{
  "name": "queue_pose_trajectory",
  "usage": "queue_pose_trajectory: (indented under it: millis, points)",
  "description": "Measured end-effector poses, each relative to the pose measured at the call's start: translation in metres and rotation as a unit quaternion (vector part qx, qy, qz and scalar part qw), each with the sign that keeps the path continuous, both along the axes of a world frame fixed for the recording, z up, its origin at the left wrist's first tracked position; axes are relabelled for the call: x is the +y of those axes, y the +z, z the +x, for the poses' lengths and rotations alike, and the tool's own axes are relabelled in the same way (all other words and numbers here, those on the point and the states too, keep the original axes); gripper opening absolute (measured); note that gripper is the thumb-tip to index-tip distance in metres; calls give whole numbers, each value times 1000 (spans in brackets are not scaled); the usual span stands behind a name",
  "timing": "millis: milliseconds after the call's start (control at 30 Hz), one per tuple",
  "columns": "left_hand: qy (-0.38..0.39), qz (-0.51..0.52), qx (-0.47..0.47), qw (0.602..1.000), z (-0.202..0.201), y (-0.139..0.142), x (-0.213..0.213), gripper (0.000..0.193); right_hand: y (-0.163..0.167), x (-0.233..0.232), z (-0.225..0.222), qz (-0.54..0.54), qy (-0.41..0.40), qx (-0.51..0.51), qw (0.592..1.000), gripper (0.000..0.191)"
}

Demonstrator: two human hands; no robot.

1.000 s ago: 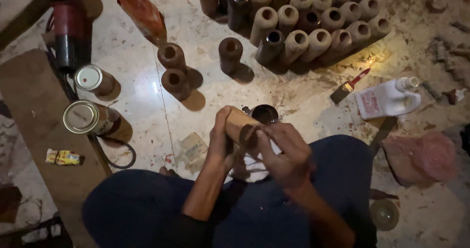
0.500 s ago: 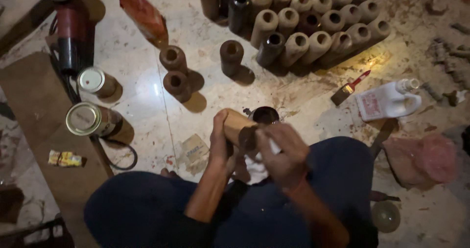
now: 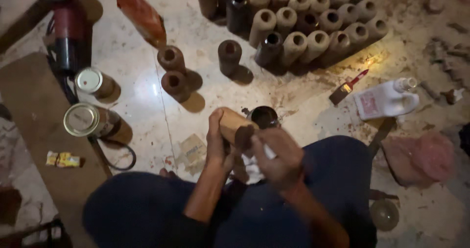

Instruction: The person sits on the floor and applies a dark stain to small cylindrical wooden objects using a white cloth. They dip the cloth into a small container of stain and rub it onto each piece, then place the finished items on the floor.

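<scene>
My left hand [image 3: 218, 142] grips a pale wooden cylinder [image 3: 234, 124] held over my lap, its near end stained dark brown. My right hand [image 3: 278, 155] holds a white cloth [image 3: 254, 165] pressed against that stained end. Just beyond the cylinder an open small can of dark stain [image 3: 264, 117] stands on the floor. Three dark-stained cylinders [image 3: 175, 84] stand apart on the floor ahead.
A cluster of several pale cylinders [image 3: 303, 27] stands at the top. Two closed tins [image 3: 85, 120] and a red power tool [image 3: 71, 27] lie on the left. A brush [image 3: 346, 89], a white plastic jug [image 3: 384, 101] and a pink rag [image 3: 426, 157] sit on the right.
The right hand has shifted slightly with the cloth on the cylinder's end, and the left hand has turned the cylinder a little. Nothing else has moved.
</scene>
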State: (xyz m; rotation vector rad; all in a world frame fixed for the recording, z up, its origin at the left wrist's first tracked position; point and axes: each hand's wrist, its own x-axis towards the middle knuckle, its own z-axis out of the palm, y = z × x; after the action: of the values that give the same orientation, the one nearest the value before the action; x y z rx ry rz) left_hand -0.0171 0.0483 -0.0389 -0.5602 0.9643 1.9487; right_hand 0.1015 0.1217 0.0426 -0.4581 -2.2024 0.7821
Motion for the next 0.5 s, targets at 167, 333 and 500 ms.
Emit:
queue_pose_trajectory:
  millis: [167,333,500]
  points:
    - [-8,20,-58,998,-2,7,3,64,2,-2,-1,-15,-6,26,1000,11]
    - [-4,-5,-19,1000,-1,16,4,60,3,0,-7,-32,-66,19,997,13]
    - [20,10,62,998,1,20,2,52,0,-4,-15,-48,-37,33,998,11]
